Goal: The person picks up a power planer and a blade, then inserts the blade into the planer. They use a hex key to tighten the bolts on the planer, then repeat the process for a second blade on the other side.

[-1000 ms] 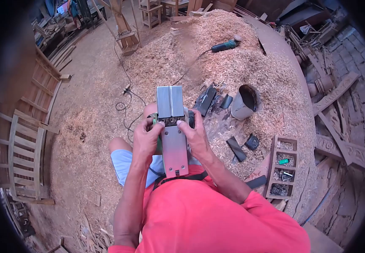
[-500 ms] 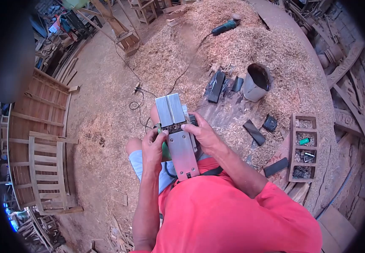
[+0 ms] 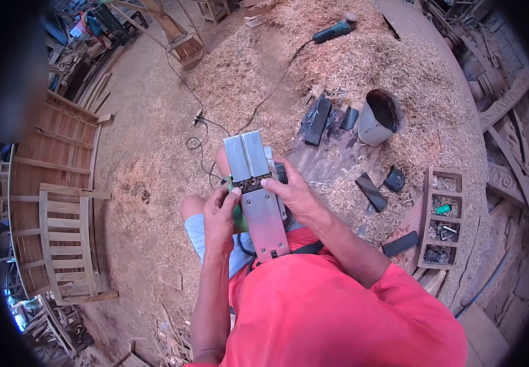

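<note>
An electric hand planer [image 3: 263, 214] lies upside down on my lap, its metal sole facing up and its rear end against my shirt. Across its middle runs the dark cutter slot between the two sole plates. My left hand [image 3: 220, 211] grips the planer's left side, with the thumb at the left end of the slot. On the opposite side my right hand [image 3: 292, 192] holds the body, its thumb pressed at the slot's right end. Fingers of both hands are partly hidden beneath the tool. Part of the green casing shows beside my left hand.
Wood shavings cover the floor. At right are a grey container [image 3: 378, 117], sharpening-stone-like black blocks [image 3: 318, 122] and a compartmented wooden box [image 3: 441, 218] of small parts. An angle grinder [image 3: 334, 30] with its cord lies ahead. A slatted wooden piece [image 3: 67, 244] stands left.
The view has shifted slightly. Both hands keep their grip on the planer, thumbs at the slot, with hardly any visible movement.
</note>
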A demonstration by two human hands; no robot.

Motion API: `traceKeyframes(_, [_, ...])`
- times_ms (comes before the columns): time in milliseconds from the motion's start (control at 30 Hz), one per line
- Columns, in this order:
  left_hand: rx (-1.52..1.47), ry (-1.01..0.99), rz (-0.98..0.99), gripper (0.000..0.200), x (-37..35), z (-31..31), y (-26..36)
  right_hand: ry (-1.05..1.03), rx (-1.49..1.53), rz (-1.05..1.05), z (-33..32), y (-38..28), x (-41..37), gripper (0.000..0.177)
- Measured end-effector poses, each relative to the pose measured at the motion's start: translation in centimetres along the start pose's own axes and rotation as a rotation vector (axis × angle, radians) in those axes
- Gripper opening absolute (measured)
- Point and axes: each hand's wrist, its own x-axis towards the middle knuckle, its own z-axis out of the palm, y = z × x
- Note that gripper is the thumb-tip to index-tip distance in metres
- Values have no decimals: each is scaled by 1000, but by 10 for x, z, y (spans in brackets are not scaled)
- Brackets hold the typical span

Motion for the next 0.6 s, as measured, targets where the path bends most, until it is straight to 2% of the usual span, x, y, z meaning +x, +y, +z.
traceKeyframes(600, [48,70,-104,37,11,-8,7,-15,-103,-23,7,1,3,63])
